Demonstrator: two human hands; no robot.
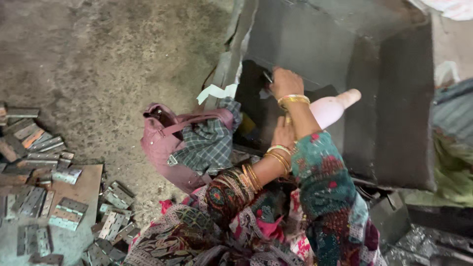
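My right hand reaches into the dark opening of a grey metal box, its fingers closed on a small grey metal piece at the opening's upper edge. Gold bangles circle that wrist, and a teal patterned sleeve covers the arm. Lower down, my left hand also wears bangles and rests against the base of a pale pink bottle lying tilted in the opening. Its fingers are hidden behind my right forearm, so its grip cannot be told.
A pink bag with a checked cloth over it leans against the box's left side. Several metal hinges lie scattered on a board and the concrete floor at lower left. Green fabric lies at right.
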